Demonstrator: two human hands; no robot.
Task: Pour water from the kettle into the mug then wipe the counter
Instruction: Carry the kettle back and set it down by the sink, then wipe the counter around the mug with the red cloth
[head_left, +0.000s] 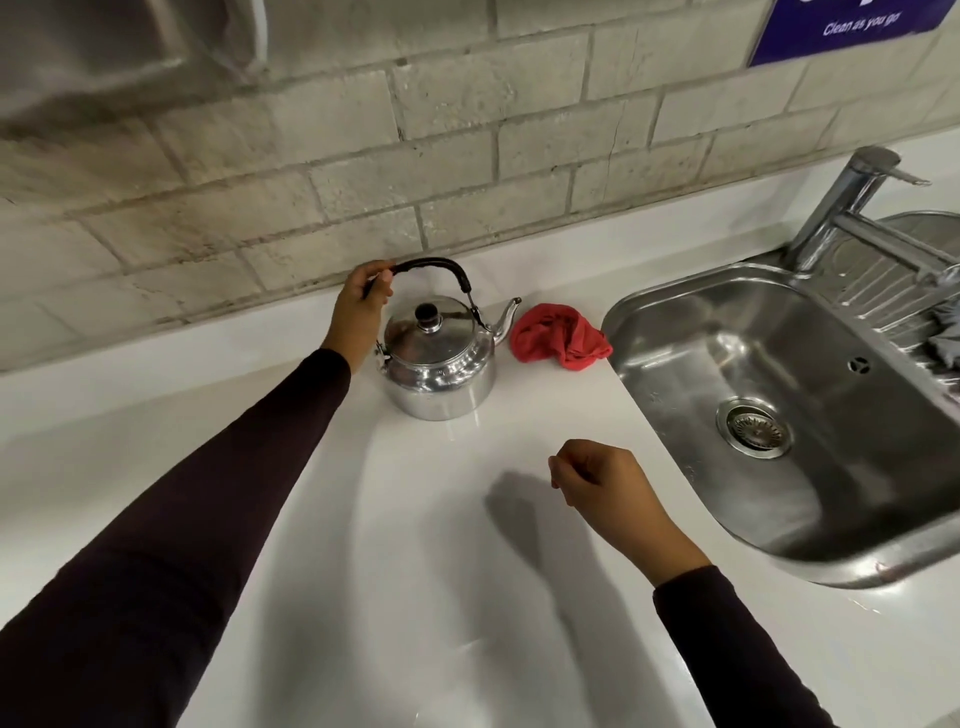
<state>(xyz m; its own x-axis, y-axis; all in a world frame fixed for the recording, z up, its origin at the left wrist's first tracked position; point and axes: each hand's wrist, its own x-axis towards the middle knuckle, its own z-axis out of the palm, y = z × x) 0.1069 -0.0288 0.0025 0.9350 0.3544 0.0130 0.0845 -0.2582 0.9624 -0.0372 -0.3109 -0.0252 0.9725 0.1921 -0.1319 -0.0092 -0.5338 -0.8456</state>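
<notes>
Steel kettle (440, 358) is stood upright on the white desk (415, 571), near the back wall, spout turned toward a crumpled red cloth (558, 336) that lies just beside it, between kettle and sink (779, 415). No mug is seen anywhere in view.

Left hand (363, 299) is closed around the left end of the black bail handle (431, 266), where it drops to the hinge. Right hand (605, 491) is held loosely curled above bare desk, nothing gripped, well apart from the kettle.

Handling, judged: the body is rigid polished metal, so it is likely slippery and possibly hot; it is best taken by the wrapped handle only. The grip sits off-centre, so the kettle can be expected to swing or tip when lifted; a hold at the top middle of the arch would be steadier. Weight cannot be told, since the water level is hidden. The lid with the black knob (429, 313) looks loose-fitting and may slide off in a steep pour. The cloth is soft and light and can be bunched from any side for wiping.
</notes>
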